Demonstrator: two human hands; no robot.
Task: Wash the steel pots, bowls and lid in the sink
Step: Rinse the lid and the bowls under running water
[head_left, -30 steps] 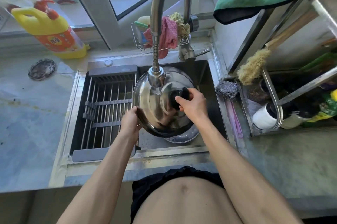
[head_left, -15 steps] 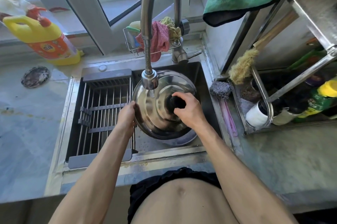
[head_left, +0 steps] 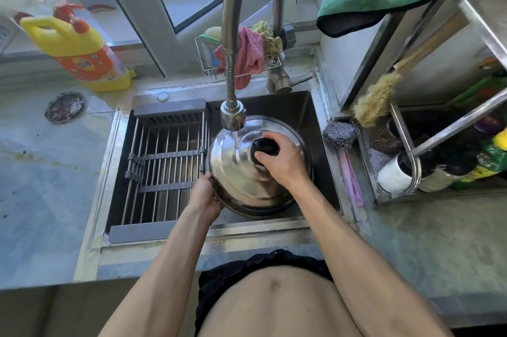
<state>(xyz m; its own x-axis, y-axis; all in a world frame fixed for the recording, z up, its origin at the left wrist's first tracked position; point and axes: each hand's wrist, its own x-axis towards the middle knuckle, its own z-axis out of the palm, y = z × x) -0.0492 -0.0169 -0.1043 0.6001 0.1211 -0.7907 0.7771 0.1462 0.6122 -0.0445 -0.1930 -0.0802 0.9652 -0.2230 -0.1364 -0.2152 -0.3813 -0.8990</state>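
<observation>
Over the sink (head_left: 319,117), the steel lid (head_left: 241,172) sits under the faucet (head_left: 232,117) stream, its black knob (head_left: 264,148) pinched by the right hand (head_left: 285,161) while the left hand (head_left: 204,195) curls around its near-left rim.

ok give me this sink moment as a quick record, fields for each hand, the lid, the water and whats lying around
left hand: left hand grips the near-left rim of the steel lid
right hand: right hand curled round the lid's black knob
lid: dome side up, tilted, held over the sink
water: running from the faucet head onto the lid's top
rack: drying rack spans the sink's left half
right of sink: steel scourer
left counter: yellow detergent bottle
</observation>
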